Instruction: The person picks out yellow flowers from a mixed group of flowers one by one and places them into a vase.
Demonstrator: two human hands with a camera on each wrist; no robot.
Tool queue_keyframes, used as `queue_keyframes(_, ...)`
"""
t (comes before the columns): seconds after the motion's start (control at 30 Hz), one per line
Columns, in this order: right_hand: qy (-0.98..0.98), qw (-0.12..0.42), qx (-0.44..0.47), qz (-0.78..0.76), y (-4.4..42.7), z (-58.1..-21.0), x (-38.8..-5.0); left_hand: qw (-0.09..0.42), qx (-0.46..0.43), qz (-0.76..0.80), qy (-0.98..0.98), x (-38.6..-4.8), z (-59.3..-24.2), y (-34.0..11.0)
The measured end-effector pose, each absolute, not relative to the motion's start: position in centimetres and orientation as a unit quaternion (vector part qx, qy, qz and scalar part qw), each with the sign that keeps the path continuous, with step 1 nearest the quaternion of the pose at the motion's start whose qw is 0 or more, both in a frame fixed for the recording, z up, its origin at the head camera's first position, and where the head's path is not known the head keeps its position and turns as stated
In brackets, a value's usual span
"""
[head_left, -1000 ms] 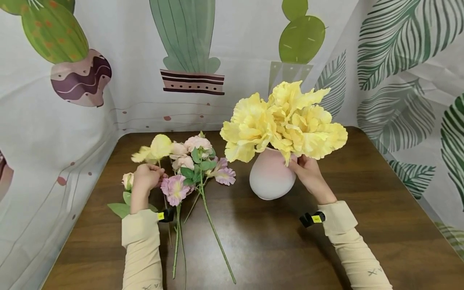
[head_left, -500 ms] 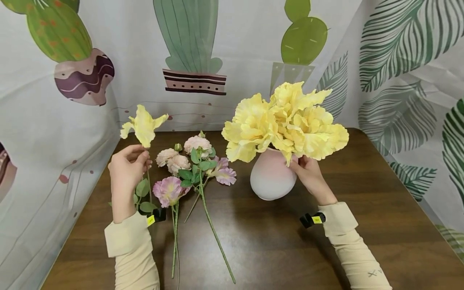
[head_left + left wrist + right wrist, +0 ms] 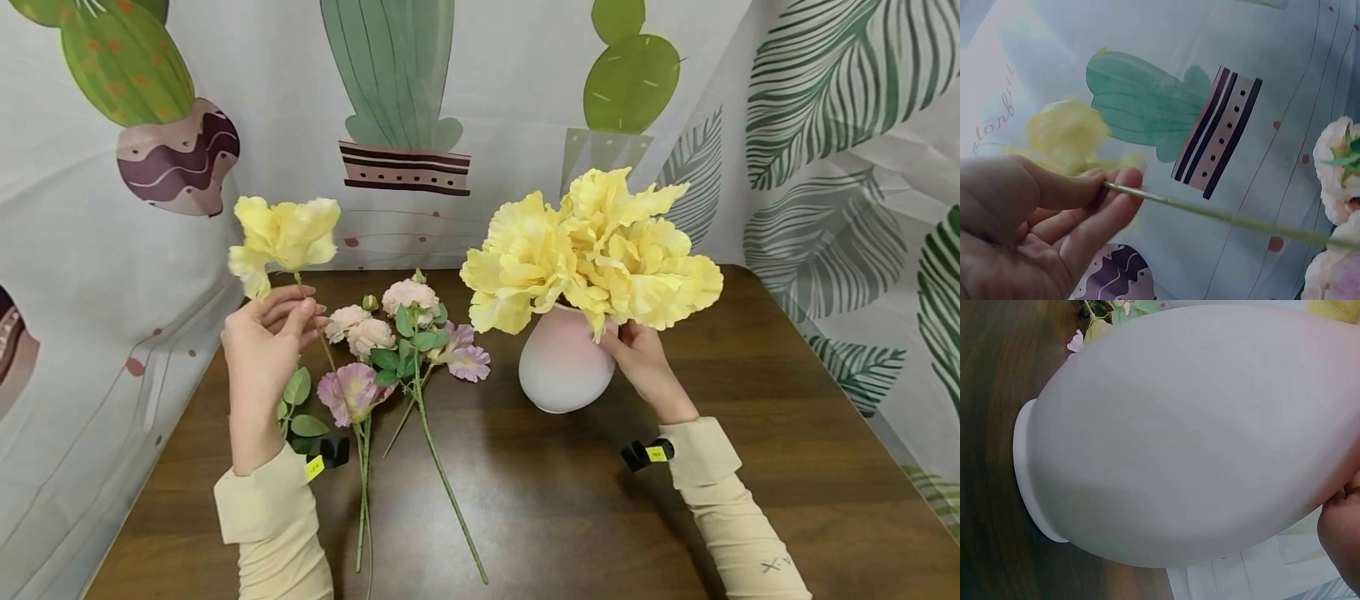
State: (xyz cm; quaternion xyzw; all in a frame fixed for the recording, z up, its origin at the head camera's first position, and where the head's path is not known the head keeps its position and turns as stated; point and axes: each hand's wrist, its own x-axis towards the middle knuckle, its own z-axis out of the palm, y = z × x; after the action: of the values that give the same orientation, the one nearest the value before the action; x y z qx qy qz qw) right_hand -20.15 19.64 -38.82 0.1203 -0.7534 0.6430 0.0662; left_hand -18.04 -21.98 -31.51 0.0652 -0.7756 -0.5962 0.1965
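My left hand (image 3: 262, 354) pinches the thin stem of a single yellow artificial flower (image 3: 288, 233) between thumb and fingers, just below the bloom. In the left wrist view the green stem (image 3: 1229, 215) runs from the fingertips toward the right edge. A rounded pink-and-white vase (image 3: 562, 367) stands on the table, with several large yellow flowers (image 3: 525, 258) spreading over its mouth. At the vase's right side, close under the rim, my right hand (image 3: 645, 371) grips it; the petals hide some of its fingers. The right wrist view is mostly filled by the vase body (image 3: 1179, 444).
Between the hands, pale pink roses (image 3: 371, 336), a purple flower (image 3: 352, 396) and another purple flower (image 3: 467, 360) lie on the brown table (image 3: 555, 508), stems toward the front edge. Green leaves (image 3: 307, 425) show beside the left wrist. A printed cloth (image 3: 510, 108) hangs behind.
My left hand has lifted the yellow flower up and to the left, out of the bunch on the table, and its bloom has turned. My right hand and the vase have stayed put.
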Motion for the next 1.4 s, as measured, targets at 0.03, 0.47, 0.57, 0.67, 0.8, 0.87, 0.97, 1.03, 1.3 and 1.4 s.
queue_keyframes(0.03, -0.754, 0.066, 0.120, 0.642, 19.6, -38.8, -20.2, 0.197, 0.059, -0.603, -0.771, -18.1, -31.5, -21.8)
queue_keyframes(0.47, -0.756, 0.067, 0.124, 0.640, 19.6, -38.8, -20.2, 0.235, -0.043, -0.590, -0.771, -17.4, -31.6, -20.7)
queue_keyframes(0.57, -0.754, 0.072, 0.126, 0.640, 19.6, -38.9, -20.2, 0.241, -0.059, -0.601, -0.760, -17.2, -31.4, -20.2)
queue_keyframes(0.67, -0.753, 0.072, 0.123, 0.642, 19.6, -38.9, -20.2, 0.243, -0.084, -0.608, -0.751, -17.1, -31.3, -19.9)
queue_keyframes(0.8, -0.753, 0.066, 0.113, 0.645, 19.6, -38.8, -20.0, 0.234, -0.126, -0.624, -0.735, -16.9, -31.2, -19.6)
queue_keyframes(0.87, -0.754, 0.064, 0.110, 0.644, 19.6, -38.8, -20.0, 0.226, -0.141, -0.633, -0.727, -16.8, -31.2, -19.5)
queue_keyframes(0.97, -0.757, 0.060, 0.106, 0.642, 19.7, -38.7, -20.0, 0.219, -0.151, -0.648, -0.714, -16.9, -31.2, -19.4)
queue_keyframes(1.03, -0.756, 0.059, 0.107, 0.643, 19.7, -38.8, -20.0, 0.219, -0.147, -0.664, -0.700, -16.8, -31.2, -19.3)
queue_keyframes(1.3, -0.747, 0.067, 0.119, 0.651, 19.6, -38.9, -20.0, 0.235, -0.140, -0.698, -0.662, -16.6, -31.3, -18.9)
queue_keyframes(1.4, -0.744, 0.069, 0.122, 0.653, 19.6, -38.9, -20.1, 0.245, -0.163, -0.710, -0.639, -16.5, -31.2, -18.7)
